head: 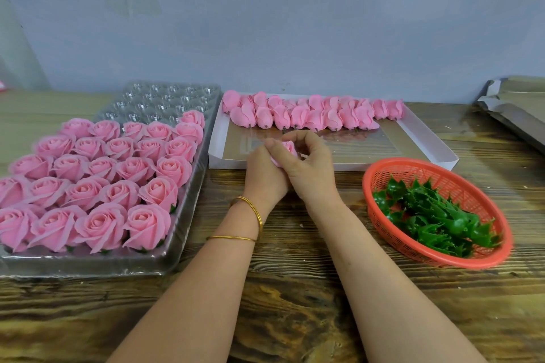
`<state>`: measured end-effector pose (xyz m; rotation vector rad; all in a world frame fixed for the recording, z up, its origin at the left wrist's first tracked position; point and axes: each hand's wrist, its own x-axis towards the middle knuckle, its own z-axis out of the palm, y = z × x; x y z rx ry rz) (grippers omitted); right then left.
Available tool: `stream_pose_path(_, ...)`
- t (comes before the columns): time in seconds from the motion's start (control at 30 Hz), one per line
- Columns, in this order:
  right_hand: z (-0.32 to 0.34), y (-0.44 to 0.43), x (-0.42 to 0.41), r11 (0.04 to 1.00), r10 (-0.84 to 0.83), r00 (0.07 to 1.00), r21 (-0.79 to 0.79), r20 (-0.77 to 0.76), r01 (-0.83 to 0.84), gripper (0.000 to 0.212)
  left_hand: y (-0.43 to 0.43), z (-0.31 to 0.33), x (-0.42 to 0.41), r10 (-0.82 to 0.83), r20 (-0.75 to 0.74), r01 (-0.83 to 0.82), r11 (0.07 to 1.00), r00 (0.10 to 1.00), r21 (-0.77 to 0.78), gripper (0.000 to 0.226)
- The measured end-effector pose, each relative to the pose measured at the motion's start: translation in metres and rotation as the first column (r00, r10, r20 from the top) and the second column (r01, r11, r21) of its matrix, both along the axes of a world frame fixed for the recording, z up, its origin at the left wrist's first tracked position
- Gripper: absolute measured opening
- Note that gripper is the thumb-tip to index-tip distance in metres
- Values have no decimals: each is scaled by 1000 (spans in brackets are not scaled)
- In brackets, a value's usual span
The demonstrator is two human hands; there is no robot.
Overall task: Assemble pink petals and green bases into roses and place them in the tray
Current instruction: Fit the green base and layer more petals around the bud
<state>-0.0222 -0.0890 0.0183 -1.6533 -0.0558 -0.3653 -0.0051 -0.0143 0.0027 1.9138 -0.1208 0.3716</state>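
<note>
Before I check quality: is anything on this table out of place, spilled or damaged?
Only a small thing: a pale pink scrap lies loose on the wooden table, between the forearms. It may be a torn petal bit; too small to tell. Nothing else stands out.

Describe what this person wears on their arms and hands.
Both forearms are bare, with no sleeves in view and no gloves on the left hand or right hand. Two thin gold bangles circle the left wrist. The right wrist carries nothing, and no rings show.
</note>
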Motion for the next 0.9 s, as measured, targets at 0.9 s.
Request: stream_pose_path(0.9,11,-19,2,967,116,993,232,-32,-106,18,0,5,-4,-127,3,127,990,992,-62,26)
